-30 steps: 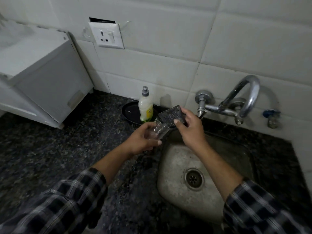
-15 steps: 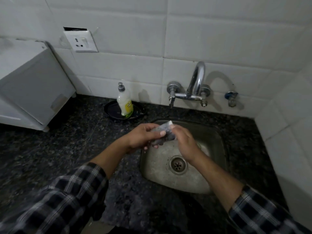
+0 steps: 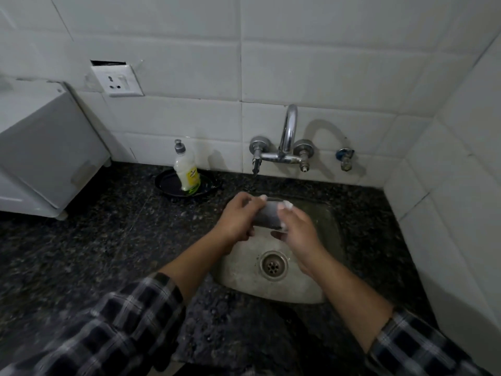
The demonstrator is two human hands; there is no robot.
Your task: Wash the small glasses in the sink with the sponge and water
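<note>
A dark speckled stone counter (image 3: 89,256) is seen set against a wall of white tiles (image 3: 311,63), with a small steel sink (image 3: 303,291) let into it on the right. Nearest the camera, two forearms in checked sleeves (image 3: 130,329) are extended over the counter and the basin. A round drain (image 3: 273,265) is visible in the sink floor, just below the hands.

Above the far half of the basin, the left hand (image 3: 238,218) and the right hand (image 3: 298,229) are brought close together. A dark sponge (image 3: 268,217) is gripped between them, with foam noted on the fingertips (image 3: 288,204) of the right hand. The left hand is curled shut around something at the sponge's left end; a small glass is presumed there, but it is hidden by the fingers and sponge and cannot be confirmed. The right hand is closed on the sponge's right end. Both are held clear of the sink floor.

Beyond the hands, a dish-soap bottle (image 3: 187,172) is stood upright on a black round tray (image 3: 165,183), left of the sink. A chrome wall tap (image 3: 284,147) is mounted above the basin, with a small valve (image 3: 344,158) to its right. A white socket plate (image 3: 116,81) is fixed higher on the wall, and a white appliance (image 3: 43,147) is placed at far left.
</note>
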